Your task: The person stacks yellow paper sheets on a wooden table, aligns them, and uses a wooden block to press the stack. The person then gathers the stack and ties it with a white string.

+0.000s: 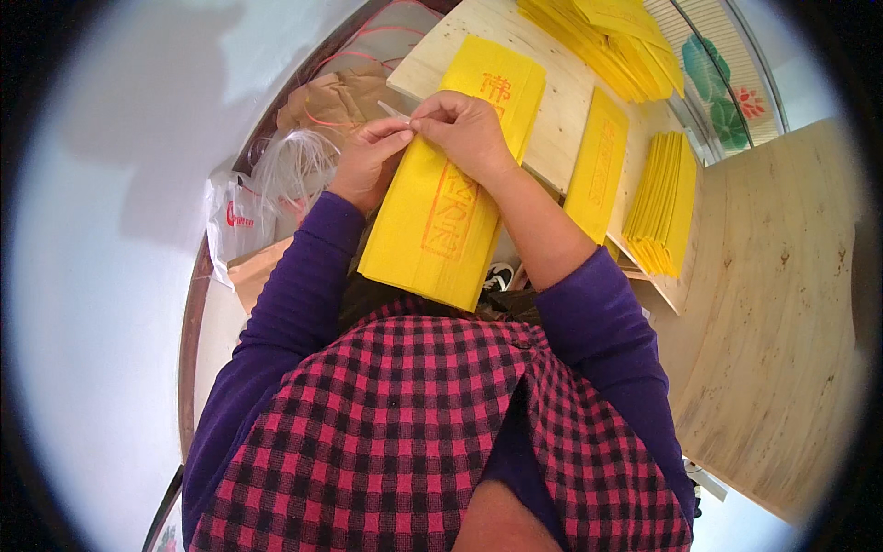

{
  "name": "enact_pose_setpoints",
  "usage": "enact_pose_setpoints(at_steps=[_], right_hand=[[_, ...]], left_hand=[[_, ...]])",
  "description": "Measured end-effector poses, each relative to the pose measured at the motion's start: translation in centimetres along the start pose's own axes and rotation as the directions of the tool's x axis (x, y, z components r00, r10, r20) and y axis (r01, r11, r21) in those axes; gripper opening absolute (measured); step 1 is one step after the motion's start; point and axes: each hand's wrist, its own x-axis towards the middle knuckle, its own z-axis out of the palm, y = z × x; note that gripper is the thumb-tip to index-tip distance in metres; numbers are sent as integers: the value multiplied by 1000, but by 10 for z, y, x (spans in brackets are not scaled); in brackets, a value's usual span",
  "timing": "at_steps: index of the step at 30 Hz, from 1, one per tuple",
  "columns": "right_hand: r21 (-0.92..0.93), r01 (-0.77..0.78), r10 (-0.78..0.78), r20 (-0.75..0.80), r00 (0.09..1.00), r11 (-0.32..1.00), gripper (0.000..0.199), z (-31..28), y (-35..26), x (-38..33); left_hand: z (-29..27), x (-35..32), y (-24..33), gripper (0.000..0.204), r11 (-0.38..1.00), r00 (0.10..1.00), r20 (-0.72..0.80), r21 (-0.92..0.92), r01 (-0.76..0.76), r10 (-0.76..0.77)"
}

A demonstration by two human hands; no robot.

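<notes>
A long bundle of folded yellow paper (432,198) with red printing lies tilted in front of me, its near end close to my lap. At the bundle's left edge, my left hand (372,161) is closed in a pinch of thumb and forefinger. My right hand (467,138) rests across the bundle's upper part, fingers also pinched, almost touching the left fingertips. Between them is a thin whitish plastic strip (393,111), its end sticking out up and left. How the strip runs past the fingers is hidden.
A pale wooden board (552,129) carries a flat yellow bundle (598,166), a fanned yellow stack (660,202) and a loose yellow pile (625,41). Left are clear plastic strips (299,170), brown paper (336,97) and a white plastic bag (230,216). A wooden panel (782,313) stands right.
</notes>
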Motion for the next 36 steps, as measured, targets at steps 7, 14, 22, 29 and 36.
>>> enact_pose_setpoints(at_steps=[7,14,22,29,36], right_hand=[[113,5,-6,12,1000,994,5,1,-3,-3],[241,6,-21,59,998,971,5,-3,-4,-7],[154,169,-183,85,979,974,6,-9,0,-8],[208,-26,3,109,994,978,9,-16,1,-5],[110,-36,21,129,991,993,16,-18,4,-1]], left_hand=[[-3,11,6,13,998,998,-33,45,50,-48],[-5,17,25,9,979,982,52,104,177,-183],[-5,27,42,6,943,958,184,292,160,-219],[-1,24,41,9,693,976,203,693,-199,77],[12,20,29,14,-94,700,555,808,-581,449]])
